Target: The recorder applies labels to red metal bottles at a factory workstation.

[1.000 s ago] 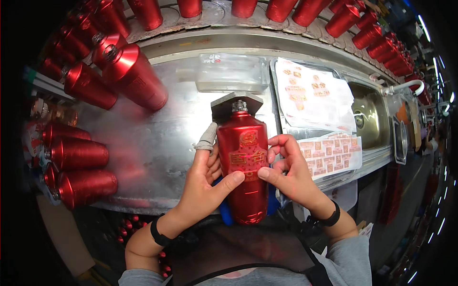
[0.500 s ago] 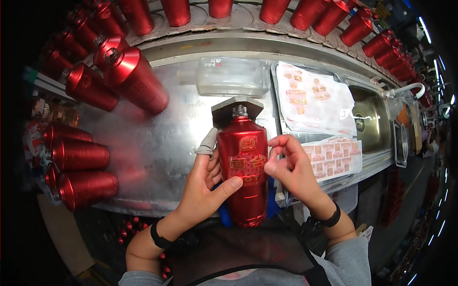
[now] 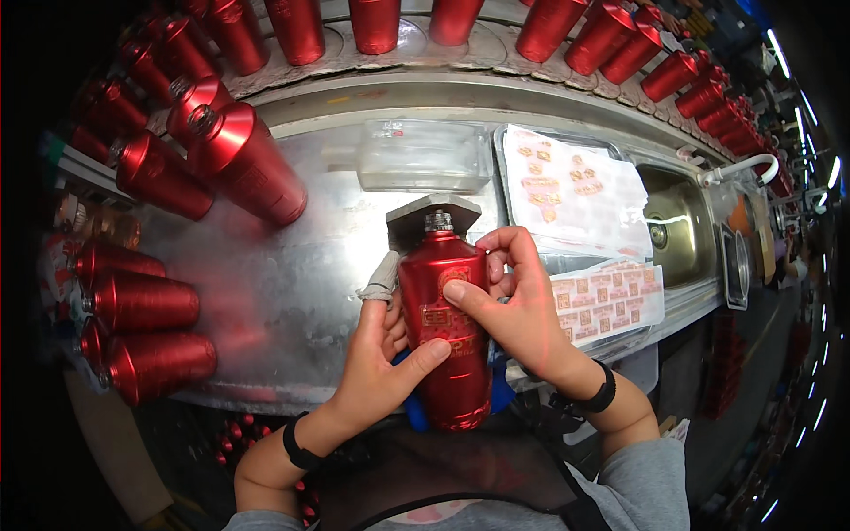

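Head view: I see a shiny red, sloping-shouldered bottle (image 3: 465, 380) with gold print and a clear threaded neck, held near the front edge of a steel table (image 3: 283, 274), neck pointing away from the wearer. Behind its neck sits a grey angular block (image 3: 409, 223), and a bright blue thing (image 3: 502, 389) shows beside its lower end; whether those two touch, I can't tell. The left hand (image 3: 376, 354) is clamped along the left flank, thumb on the front face, a grey cover (image 3: 381, 276) on one finger. The right hand (image 3: 522, 323) closes on the upper right side, thumb laid on the face, forefinger by the shoulder.

I judge the bottle to be coated glass: stiff, fairly weighty, slick on that gloss, breakable if knocked on the steel. I'd take it by the broad flanks, a hand each side, since the neck offers little purchase (and I'd go lightly over the print, which may mark).

Against half a second ago, the right thumb, then clear of the bottle, now lies over the upper emblem and hides part of it. The left thumb keeps about its place. Farther off, the row of red bottles (image 3: 299, 31) on the curved metal track (image 3: 338, 46) has moved leftward.
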`<state>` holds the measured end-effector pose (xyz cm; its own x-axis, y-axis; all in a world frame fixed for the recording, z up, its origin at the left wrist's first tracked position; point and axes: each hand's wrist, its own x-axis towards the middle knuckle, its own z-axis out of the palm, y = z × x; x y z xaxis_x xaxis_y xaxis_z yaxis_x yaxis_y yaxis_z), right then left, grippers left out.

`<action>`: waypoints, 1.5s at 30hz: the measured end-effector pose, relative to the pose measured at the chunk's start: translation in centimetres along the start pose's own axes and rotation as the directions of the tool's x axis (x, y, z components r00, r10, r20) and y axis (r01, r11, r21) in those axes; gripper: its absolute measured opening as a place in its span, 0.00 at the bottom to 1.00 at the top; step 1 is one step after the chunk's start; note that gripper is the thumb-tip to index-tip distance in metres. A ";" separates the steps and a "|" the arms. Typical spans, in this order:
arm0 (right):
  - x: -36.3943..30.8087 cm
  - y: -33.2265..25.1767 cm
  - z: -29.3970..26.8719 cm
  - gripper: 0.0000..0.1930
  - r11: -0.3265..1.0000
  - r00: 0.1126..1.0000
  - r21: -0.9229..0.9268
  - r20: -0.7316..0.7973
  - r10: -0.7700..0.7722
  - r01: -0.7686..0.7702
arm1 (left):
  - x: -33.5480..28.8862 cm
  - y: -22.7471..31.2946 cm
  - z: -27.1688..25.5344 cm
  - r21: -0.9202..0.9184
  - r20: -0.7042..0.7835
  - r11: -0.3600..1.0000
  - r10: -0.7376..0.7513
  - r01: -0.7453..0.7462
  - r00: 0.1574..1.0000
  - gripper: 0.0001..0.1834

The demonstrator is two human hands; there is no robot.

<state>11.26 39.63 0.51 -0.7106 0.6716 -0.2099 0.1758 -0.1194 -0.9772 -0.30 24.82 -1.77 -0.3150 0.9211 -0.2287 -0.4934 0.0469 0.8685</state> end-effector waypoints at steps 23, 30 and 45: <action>0.3 0.7 -0.3 0.25 0.999 0.999 -0.003 -0.025 -0.036 0.036 | -0.1 -0.2 0.2 0.006 -0.002 1.000 -0.014 0.014 1.000 0.54; 0.4 0.5 -0.1 0.24 0.998 0.998 -0.064 -0.058 -0.030 0.026 | 0.0 -0.3 0.1 -0.004 -0.006 1.000 -0.022 0.022 1.000 0.54; 1.0 0.8 -0.5 0.22 0.999 0.998 -0.036 -0.062 0.014 -0.016 | 1.2 0.4 -0.3 -0.108 -0.052 0.994 -0.029 0.023 0.998 0.43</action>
<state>11.03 40.60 -0.43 -0.6644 0.7140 -0.2207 0.2115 -0.1037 -0.9719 -1.10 25.87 -1.81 -0.3420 0.8982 -0.2762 -0.5851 0.0265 0.8106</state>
